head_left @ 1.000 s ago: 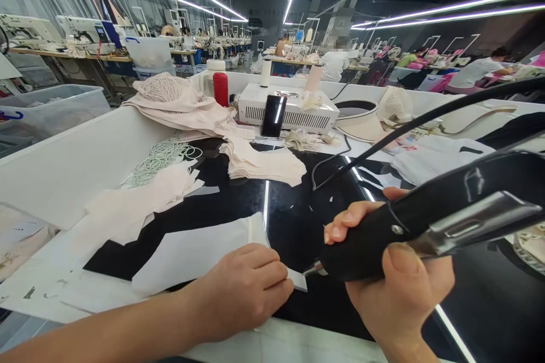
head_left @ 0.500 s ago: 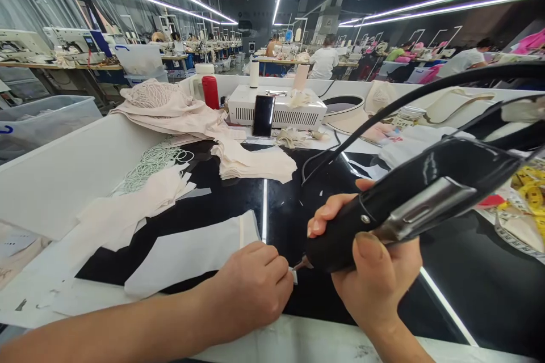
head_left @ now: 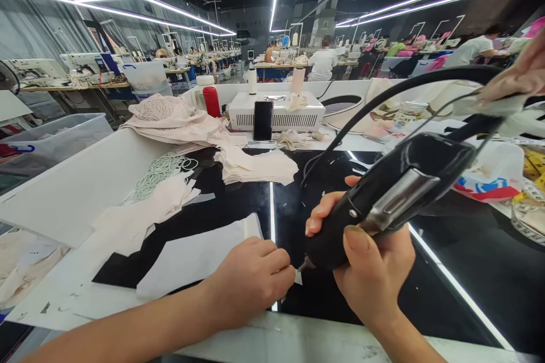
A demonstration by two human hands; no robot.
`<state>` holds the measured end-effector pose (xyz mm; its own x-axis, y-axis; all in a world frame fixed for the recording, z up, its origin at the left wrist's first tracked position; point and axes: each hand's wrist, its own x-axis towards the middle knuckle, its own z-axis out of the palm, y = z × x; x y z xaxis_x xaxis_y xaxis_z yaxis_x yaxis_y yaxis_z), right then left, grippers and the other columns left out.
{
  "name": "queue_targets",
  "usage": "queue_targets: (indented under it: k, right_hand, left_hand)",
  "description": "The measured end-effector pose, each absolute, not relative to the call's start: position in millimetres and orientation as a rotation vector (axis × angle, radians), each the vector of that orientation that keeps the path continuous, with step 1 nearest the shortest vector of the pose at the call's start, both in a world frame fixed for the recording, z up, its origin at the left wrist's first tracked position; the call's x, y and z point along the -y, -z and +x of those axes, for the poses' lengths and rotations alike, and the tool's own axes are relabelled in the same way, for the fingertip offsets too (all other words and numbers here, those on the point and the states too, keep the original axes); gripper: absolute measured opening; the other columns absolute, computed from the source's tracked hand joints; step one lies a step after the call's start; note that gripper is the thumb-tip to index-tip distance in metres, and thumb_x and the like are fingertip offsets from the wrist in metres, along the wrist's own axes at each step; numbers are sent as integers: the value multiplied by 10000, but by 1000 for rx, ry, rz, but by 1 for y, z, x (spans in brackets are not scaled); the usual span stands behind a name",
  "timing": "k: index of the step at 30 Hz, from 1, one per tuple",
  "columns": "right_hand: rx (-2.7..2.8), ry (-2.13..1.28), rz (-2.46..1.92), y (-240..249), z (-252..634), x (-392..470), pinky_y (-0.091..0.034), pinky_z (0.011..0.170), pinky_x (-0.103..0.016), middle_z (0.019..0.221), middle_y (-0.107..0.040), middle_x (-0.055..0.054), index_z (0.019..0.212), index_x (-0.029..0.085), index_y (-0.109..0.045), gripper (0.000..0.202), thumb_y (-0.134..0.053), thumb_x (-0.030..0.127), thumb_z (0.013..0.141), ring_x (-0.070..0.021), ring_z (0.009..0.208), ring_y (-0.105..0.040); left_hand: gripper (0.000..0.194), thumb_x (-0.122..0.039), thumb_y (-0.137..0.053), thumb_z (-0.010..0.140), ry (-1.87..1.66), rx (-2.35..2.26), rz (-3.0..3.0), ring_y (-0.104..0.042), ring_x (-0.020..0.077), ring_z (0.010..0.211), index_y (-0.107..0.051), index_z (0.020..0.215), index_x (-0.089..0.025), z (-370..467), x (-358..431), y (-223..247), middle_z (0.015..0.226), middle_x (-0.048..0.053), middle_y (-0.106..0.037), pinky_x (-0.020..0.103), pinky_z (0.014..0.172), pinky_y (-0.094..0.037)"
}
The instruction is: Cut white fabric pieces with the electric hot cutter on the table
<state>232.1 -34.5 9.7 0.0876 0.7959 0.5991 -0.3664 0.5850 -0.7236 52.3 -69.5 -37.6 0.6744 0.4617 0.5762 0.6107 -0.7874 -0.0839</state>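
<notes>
My right hand is wrapped round a black handheld tool with a metal lever, its small metal tip pointing down and left. A thick black cable rises behind it. Just left of the tip, my left hand is closed with the fingertips pinched at a small white scrap near the glossy black surface. Whatever else the left fingers hold is hidden. Beside that hand lies a white fabric panel with a cream strip at its upper right end.
Behind are stacked cream pieces, a phone against a white box, and a red thread spool. Green cord and pale cloth lie left. Another person's hand holds something pale at upper right, near the cable.
The view has shifted a little. The tool's rear end has swung left and its tip stays near my left hand. The other person's hand shows more at upper right.
</notes>
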Motion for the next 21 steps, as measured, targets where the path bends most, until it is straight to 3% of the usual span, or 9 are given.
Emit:
queue_targets:
  k: [7,21]
  right_hand:
    - [1196,-904,-459,-10,232,35,-593,591,-252,891,-745,42,1075,279,-662,251,-826,437,968,-133,659,-685]
    - [1135,-897,-479,-17,232,35,-598,593,-305,873,-731,21,1224,275,-676,372,-849,440,939,-155,647,-671]
  left_hand:
    - [269,-67,-602,1038,745,815,-2620,-452,169,674,-582,793,-175,53,71,45,753,-19,-527,339,626,-370]
    - [238,-72,-572,1079,740,795,-2623,-480,164,686,-646,875,-170,54,72,39,762,-20,-559,334,642,-396]
